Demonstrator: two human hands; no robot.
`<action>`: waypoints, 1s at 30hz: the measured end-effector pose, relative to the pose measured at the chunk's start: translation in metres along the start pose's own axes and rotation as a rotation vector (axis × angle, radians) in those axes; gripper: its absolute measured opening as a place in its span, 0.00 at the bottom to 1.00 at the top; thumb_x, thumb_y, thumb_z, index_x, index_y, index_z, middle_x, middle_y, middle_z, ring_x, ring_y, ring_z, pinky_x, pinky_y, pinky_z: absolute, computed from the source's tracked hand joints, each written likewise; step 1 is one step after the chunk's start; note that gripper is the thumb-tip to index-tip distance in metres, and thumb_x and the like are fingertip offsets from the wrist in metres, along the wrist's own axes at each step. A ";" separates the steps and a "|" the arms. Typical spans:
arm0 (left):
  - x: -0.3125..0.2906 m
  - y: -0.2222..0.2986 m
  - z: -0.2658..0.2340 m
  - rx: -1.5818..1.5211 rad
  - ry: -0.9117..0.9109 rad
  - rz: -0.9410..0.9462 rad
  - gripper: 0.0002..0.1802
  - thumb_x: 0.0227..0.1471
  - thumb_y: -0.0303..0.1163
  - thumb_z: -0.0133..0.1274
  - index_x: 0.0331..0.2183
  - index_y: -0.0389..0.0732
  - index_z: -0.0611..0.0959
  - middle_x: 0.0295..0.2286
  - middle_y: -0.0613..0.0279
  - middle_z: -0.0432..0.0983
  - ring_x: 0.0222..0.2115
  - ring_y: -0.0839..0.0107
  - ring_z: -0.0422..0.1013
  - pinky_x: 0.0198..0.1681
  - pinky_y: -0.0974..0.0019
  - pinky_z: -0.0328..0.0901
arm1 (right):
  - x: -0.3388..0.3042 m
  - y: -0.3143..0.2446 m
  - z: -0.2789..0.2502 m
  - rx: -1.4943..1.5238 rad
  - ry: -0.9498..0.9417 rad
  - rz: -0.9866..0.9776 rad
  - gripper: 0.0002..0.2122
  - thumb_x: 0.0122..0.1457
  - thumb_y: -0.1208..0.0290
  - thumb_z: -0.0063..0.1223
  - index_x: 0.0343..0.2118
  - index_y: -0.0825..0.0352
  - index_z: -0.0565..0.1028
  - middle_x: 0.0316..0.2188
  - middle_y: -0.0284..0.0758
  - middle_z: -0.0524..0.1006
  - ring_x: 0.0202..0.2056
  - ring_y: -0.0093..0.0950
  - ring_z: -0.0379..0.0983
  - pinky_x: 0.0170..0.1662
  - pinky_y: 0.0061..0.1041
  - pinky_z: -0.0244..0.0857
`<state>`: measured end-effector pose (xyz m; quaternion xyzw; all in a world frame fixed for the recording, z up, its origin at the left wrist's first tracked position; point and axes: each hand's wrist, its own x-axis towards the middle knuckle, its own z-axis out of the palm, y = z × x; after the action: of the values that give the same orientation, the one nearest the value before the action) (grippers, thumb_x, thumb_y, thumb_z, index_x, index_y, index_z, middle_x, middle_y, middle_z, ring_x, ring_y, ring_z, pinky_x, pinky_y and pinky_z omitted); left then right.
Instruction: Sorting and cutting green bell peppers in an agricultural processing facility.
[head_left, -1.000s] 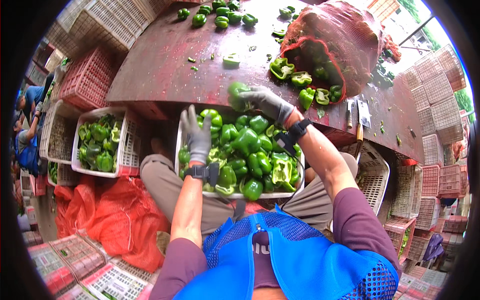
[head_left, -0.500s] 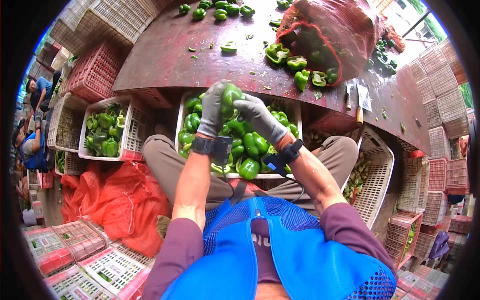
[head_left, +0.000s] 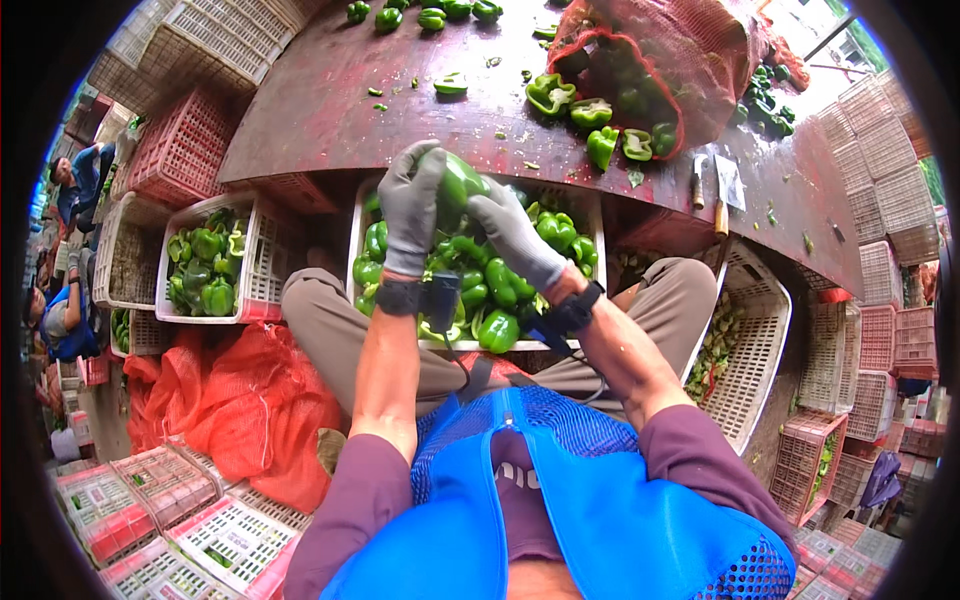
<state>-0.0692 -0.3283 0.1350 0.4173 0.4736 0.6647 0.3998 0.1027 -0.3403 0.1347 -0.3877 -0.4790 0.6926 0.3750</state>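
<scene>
Both my hands wear grey gloves and grip one green bell pepper (head_left: 458, 187) above the crate in front of me. My left hand (head_left: 411, 205) wraps its left side; my right hand (head_left: 512, 232) presses on its right side with the fingers partly hidden. Below them a white crate (head_left: 597, 225) between my legs is filled with green peppers (head_left: 505, 285), whole and some cut. Beyond my hands stands a dark red table (head_left: 330, 120), its near edge just past the crate.
Cut pepper pieces (head_left: 600, 146) lie by a red mesh sack (head_left: 680, 60) on the table. A cleaver (head_left: 729, 185) and a knife (head_left: 698, 182) rest near its edge. A crate of peppers (head_left: 252, 290) stands left, a scrap crate (head_left: 750, 370) right. Red netting (head_left: 240, 400) is heaped left.
My hands have risen slightly, and the pepper has turned so more of its broad side shows. Both hands keep their grip on it.
</scene>
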 end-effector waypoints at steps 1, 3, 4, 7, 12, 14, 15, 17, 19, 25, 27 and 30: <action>0.005 -0.013 -0.011 -0.156 -0.053 -0.148 0.15 0.74 0.36 0.64 0.52 0.34 0.90 0.42 0.63 0.88 0.39 0.75 0.82 0.47 0.69 0.78 | 0.013 0.012 -0.001 -0.068 0.034 -0.049 0.14 0.72 0.71 0.51 0.56 0.70 0.80 0.37 0.29 0.83 0.35 0.25 0.78 0.41 0.30 0.74; 0.001 -0.043 -0.043 -0.292 -0.076 -0.288 0.15 0.76 0.37 0.60 0.52 0.36 0.90 0.43 0.62 0.88 0.41 0.74 0.83 0.47 0.68 0.79 | 0.020 0.025 0.016 -0.128 0.054 -0.069 0.17 0.70 0.69 0.52 0.56 0.72 0.80 0.35 0.34 0.84 0.34 0.31 0.81 0.41 0.35 0.76; 0.006 -0.058 -0.071 -0.320 -0.084 -0.322 0.17 0.77 0.39 0.58 0.52 0.35 0.90 0.43 0.62 0.88 0.41 0.75 0.83 0.47 0.68 0.79 | 0.021 0.029 0.033 -0.399 0.080 -0.096 0.17 0.70 0.65 0.53 0.54 0.71 0.80 0.35 0.45 0.86 0.39 0.42 0.86 0.46 0.44 0.78; -0.018 -0.066 -0.086 -0.214 -0.026 -0.299 0.16 0.76 0.37 0.59 0.52 0.35 0.90 0.44 0.62 0.88 0.42 0.74 0.83 0.49 0.67 0.79 | 0.021 0.041 0.024 -1.024 -0.128 -0.135 0.14 0.69 0.64 0.55 0.49 0.70 0.78 0.43 0.59 0.87 0.51 0.61 0.84 0.52 0.60 0.75; -0.012 -0.089 -0.120 -0.235 0.124 -0.366 0.14 0.73 0.36 0.63 0.51 0.38 0.91 0.44 0.62 0.88 0.41 0.72 0.84 0.48 0.67 0.79 | 0.041 0.079 0.027 0.033 -0.274 0.215 0.22 0.73 0.65 0.60 0.66 0.66 0.77 0.42 0.28 0.84 0.38 0.23 0.82 0.39 0.27 0.76; -0.022 -0.104 -0.127 -0.456 0.117 -0.511 0.14 0.73 0.39 0.64 0.51 0.39 0.90 0.43 0.62 0.88 0.41 0.72 0.84 0.47 0.66 0.80 | 0.034 0.071 0.029 -0.037 -0.366 0.315 0.19 0.76 0.58 0.59 0.62 0.65 0.79 0.41 0.26 0.82 0.34 0.16 0.80 0.36 0.20 0.74; -0.028 -0.112 -0.143 -0.443 0.147 -0.568 0.15 0.73 0.41 0.63 0.50 0.40 0.90 0.42 0.63 0.88 0.40 0.71 0.84 0.46 0.65 0.80 | 0.032 0.071 0.041 -0.030 -0.427 0.363 0.18 0.76 0.57 0.59 0.59 0.65 0.79 0.39 0.26 0.82 0.32 0.16 0.79 0.35 0.21 0.73; -0.039 -0.127 -0.111 -0.526 0.102 -0.591 0.14 0.74 0.41 0.62 0.49 0.40 0.89 0.42 0.63 0.88 0.40 0.71 0.84 0.45 0.65 0.80 | 0.035 0.081 0.014 -0.014 -0.489 0.364 0.14 0.74 0.58 0.61 0.51 0.64 0.80 0.33 0.25 0.81 0.28 0.17 0.75 0.32 0.24 0.70; -0.038 -0.134 -0.097 -0.554 0.048 -0.621 0.14 0.75 0.41 0.61 0.49 0.40 0.89 0.42 0.63 0.88 0.40 0.71 0.84 0.45 0.64 0.80 | 0.031 0.093 0.002 -0.148 -0.482 0.295 0.15 0.72 0.59 0.65 0.52 0.64 0.82 0.31 0.24 0.80 0.31 0.17 0.77 0.33 0.23 0.72; -0.026 -0.119 -0.122 -0.189 0.090 -0.442 0.14 0.72 0.37 0.67 0.50 0.36 0.91 0.43 0.63 0.88 0.42 0.75 0.82 0.50 0.67 0.78 | -0.009 0.069 0.000 -1.286 -0.445 -0.249 0.16 0.63 0.73 0.60 0.54 0.62 0.80 0.42 0.47 0.88 0.43 0.52 0.87 0.46 0.53 0.79; -0.009 -0.087 -0.104 0.042 0.185 -0.387 0.14 0.72 0.37 0.67 0.48 0.37 0.92 0.43 0.64 0.88 0.42 0.75 0.82 0.50 0.67 0.78 | -0.021 0.038 -0.050 -1.152 -0.121 -0.301 0.17 0.63 0.76 0.61 0.55 0.59 0.83 0.43 0.43 0.90 0.44 0.49 0.88 0.48 0.50 0.81; 0.003 -0.094 -0.144 0.489 0.256 -0.200 0.15 0.68 0.42 0.70 0.45 0.40 0.92 0.41 0.59 0.88 0.43 0.60 0.84 0.52 0.54 0.78 | -0.037 -0.002 -0.124 -1.243 0.295 -0.488 0.13 0.68 0.71 0.65 0.54 0.55 0.83 0.41 0.42 0.89 0.41 0.46 0.89 0.44 0.45 0.82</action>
<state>-0.1917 -0.3463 0.0155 0.3649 0.7051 0.5354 0.2881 0.2295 -0.3266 0.1130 -0.5023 -0.8053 0.1245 0.2894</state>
